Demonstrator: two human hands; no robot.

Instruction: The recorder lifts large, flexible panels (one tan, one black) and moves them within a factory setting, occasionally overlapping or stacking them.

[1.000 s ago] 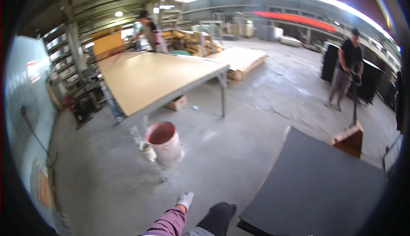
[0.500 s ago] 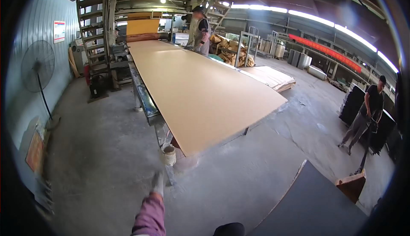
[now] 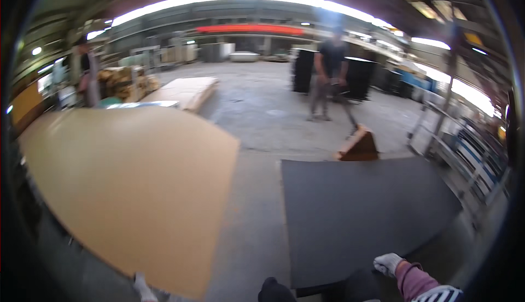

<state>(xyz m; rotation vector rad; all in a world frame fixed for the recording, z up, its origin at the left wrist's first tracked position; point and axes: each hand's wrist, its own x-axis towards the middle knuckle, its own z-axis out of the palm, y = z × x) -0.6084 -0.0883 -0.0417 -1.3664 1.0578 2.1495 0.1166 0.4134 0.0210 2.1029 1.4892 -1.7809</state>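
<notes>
My left hand (image 3: 143, 289), in a pale glove and smeared by motion, is at the lower edge of the head view. It is beside the near edge of a large tan sheet (image 3: 142, 176); whether it touches the sheet I cannot tell. My right hand (image 3: 388, 264), also gloved, has a purple sleeve with striped cloth behind it. Its fingers are curled in, over the near edge of a dark grey sheet (image 3: 361, 214). What they hold, if anything, is hidden.
A person (image 3: 328, 77) holds the handle of an orange pallet truck (image 3: 360, 144) beyond the dark sheet, before black stacks (image 3: 361, 77). Another person (image 3: 87, 77) stands at far left. Pale sheets (image 3: 183, 89) lie behind the tan sheet; a metal rail frame (image 3: 465, 149) stands right.
My view has swung to the right, so the dark sheet now lies ahead. My right hand has come into view. My left hand now appears beside the tan sheet's near edge.
</notes>
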